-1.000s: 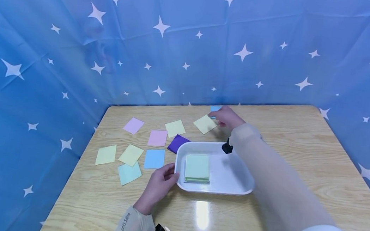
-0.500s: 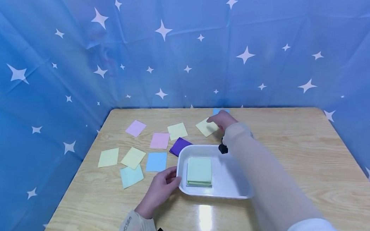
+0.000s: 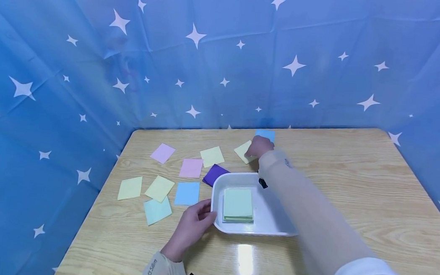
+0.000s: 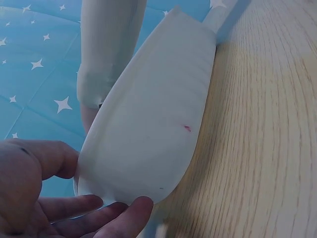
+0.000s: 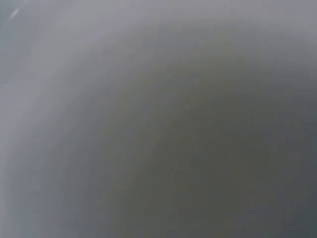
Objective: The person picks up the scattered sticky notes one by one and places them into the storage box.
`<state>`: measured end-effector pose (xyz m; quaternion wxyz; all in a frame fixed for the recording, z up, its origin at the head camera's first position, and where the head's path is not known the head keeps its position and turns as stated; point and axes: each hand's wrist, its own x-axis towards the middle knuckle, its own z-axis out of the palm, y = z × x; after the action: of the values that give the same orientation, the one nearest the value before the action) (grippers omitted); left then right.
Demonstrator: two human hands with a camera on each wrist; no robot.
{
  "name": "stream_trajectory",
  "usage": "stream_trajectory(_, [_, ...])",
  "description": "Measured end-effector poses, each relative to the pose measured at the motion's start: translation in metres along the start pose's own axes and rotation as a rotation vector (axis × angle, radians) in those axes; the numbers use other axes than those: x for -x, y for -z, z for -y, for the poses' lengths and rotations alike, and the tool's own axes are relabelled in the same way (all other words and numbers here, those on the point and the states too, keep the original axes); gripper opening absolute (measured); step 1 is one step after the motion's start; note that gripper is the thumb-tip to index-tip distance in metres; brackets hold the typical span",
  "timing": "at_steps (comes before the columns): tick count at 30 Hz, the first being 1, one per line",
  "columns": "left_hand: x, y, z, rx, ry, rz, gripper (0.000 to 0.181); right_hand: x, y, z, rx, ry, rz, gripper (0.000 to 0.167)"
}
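My left hand (image 3: 191,225) grips the left rim of a white plastic tray (image 3: 266,216), as the head view shows. In the left wrist view, the thumb is at the rim while the other fingers lie along the outer wall. A stack of pale green sticky notes (image 3: 238,202) sits in the tray's left half. Beyond the tray, my right hand (image 3: 259,146) reaches down to a pale yellow sticky note (image 3: 241,150), its fingers over the near right part. Whether they pinch the paper is hidden. The right wrist view is a grey blur.
Left of the tray lie several loose notes, among them a blue one (image 3: 187,193), a purple one (image 3: 215,174) and a pale aqua one (image 3: 157,210) partly under a yellow one (image 3: 159,188). Another blue note (image 3: 265,134) lies at the table's back edge.
My right hand has drawn a little nearer and left, from beside the blue back note onto the yellow note. The left hand keeps its hold on the tray.
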<state>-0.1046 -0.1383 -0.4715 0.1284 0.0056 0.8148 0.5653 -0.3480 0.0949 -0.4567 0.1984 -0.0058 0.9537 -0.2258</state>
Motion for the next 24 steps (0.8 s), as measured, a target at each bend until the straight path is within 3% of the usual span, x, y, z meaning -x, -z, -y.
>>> stream_trajectory(7, [-0.001,0.000,0.003,0.024,-0.021,0.011,0.049,0.004,-0.002,-0.004,-0.010,-0.019,0.017,0.065])
stream_trajectory(11, [-0.002,0.000,0.003,0.019,-0.020,0.008,0.049,0.007,-0.001,-0.008,-0.062,-0.018,0.008,0.065])
stream_trajectory(21, [-0.001,0.000,0.002,0.025,-0.020,0.010,0.049,0.004,-0.001,-0.018,-0.264,-0.051,-0.046,0.046])
stream_trajectory(24, [0.000,0.000,0.002,0.026,-0.010,0.008,0.048,0.005,-0.001,-0.018,-0.359,-0.067,-0.044,0.028])
